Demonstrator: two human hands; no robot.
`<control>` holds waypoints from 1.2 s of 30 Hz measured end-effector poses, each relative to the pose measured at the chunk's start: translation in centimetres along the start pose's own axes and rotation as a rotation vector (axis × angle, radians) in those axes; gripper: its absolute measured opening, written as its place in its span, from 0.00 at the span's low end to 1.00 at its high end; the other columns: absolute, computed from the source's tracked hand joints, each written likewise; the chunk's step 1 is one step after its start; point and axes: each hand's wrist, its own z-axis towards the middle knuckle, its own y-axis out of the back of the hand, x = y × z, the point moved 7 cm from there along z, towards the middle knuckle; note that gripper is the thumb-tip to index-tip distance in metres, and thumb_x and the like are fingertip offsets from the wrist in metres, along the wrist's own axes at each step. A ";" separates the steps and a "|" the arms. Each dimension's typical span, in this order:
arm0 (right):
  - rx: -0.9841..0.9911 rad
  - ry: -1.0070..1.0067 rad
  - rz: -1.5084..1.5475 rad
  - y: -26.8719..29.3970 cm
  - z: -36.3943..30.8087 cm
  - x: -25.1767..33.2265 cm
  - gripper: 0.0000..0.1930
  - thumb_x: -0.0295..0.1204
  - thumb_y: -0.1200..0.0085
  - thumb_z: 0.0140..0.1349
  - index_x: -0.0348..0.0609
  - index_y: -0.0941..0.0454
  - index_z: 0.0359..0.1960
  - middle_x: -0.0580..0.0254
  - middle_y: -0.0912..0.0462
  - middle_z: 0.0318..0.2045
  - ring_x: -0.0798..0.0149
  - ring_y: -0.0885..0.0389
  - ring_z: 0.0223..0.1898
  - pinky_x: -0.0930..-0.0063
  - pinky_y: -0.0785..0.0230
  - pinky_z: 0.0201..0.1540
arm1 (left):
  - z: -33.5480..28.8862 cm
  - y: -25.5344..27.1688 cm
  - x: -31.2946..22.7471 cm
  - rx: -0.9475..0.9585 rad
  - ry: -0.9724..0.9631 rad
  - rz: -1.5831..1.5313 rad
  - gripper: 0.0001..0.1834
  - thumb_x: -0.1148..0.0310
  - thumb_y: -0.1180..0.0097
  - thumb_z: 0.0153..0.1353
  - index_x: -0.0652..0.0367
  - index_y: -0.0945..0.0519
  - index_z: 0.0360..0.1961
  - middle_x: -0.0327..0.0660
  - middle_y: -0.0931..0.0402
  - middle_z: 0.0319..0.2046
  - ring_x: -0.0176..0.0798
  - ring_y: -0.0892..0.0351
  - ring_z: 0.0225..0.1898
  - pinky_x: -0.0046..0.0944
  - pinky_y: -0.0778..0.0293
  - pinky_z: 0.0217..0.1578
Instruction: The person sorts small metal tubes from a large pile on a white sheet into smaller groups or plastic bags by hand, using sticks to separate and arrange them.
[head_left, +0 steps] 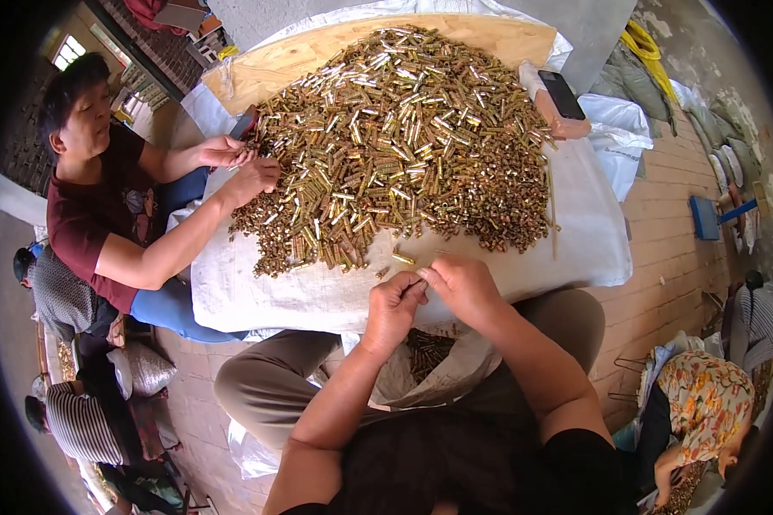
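Observation:
My left hand [392,309] and my right hand [462,288] meet at the near edge of the table, thumbs and fingertips pinched together. Whatever small piece sits between the fingertips is hidden by them. Just beyond lies a single brass-coloured metal tube [403,258], apart from the rest. Past it rises a large heap of brass-coloured metal tubes [386,163], with smaller nut-like pieces [498,206] gathered along its near right side. Below my hands, between my legs, an open pale sack [447,375] contains several dark, slim metal pieces [428,350].
A co-worker [137,180] at the left handles pieces at the heap's edge. White cloth [266,305] covers the table, and a wooden board [266,73] backs the heap. At the right, a phone [562,94] rests on a brick-like block [561,122]. A blue dustpan [705,218] stands farther right.

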 end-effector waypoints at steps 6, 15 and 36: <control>0.093 -0.028 -0.106 -1.1 -0.1 0.2 0.12 0.36 0.49 0.58 0.41 0.28 0.22 0.54 0.24 0.22 0.50 0.24 0.22 0.58 0.32 0.25 | 0.1 0.3 1.0 0.090 -0.003 0.025 0.06 0.73 0.47 0.59 0.65 0.22 0.29 0.39 0.25 0.19 0.27 0.31 0.23 0.30 0.33 0.24; -0.031 -0.013 -0.309 -1.8 2.1 -2.6 0.11 0.35 0.45 0.54 0.45 0.22 0.37 0.59 0.23 0.29 0.54 0.22 0.28 0.63 0.29 0.28 | 3.5 2.0 -0.4 -0.078 -0.361 0.800 0.09 0.74 0.45 0.50 0.58 0.22 0.35 0.48 0.26 0.30 0.53 0.24 0.27 0.45 0.27 0.28; -0.030 -0.305 -0.114 -2.2 3.2 -4.7 0.10 0.30 0.43 0.49 0.38 0.26 0.29 0.52 0.22 0.29 0.55 0.20 0.28 0.62 0.28 0.32 | 0.9 2.7 2.3 0.005 0.145 -0.270 0.04 0.76 0.48 0.60 0.61 0.30 0.34 0.34 0.26 0.22 0.22 0.34 0.23 0.23 0.40 0.22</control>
